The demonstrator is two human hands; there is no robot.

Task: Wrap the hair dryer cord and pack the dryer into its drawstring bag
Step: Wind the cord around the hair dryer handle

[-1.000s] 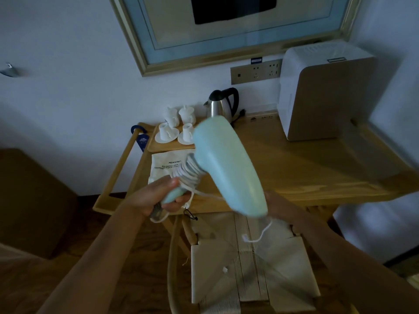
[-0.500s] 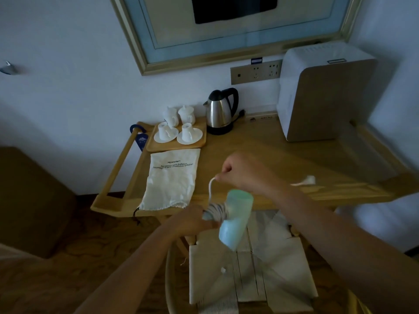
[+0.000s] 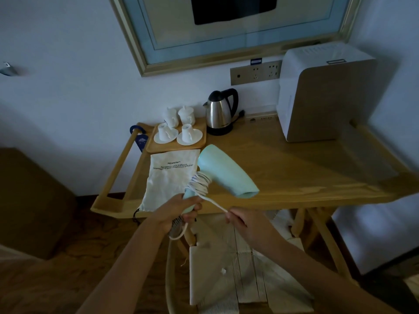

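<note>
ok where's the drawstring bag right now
The drawstring bag lies flat on the wooden table's left end, just in front of the cup tray and behind the left hand.

On the table [image 3: 294, 168]: tray [image 3: 179, 145] at the back left, bearing cups [image 3: 179, 125]; kettle [image 3: 220, 114] just right of the tray; box-shaped appliance [image 3: 326, 96] further right, against the wall. Drawstring bag [image 3: 167, 177] lies flat in front of the tray, reaching the near edge. Hair dryer [image 3: 224, 175] held above the front edge, right of the bag. Chair [image 3: 240, 273] below, before the table.
</note>
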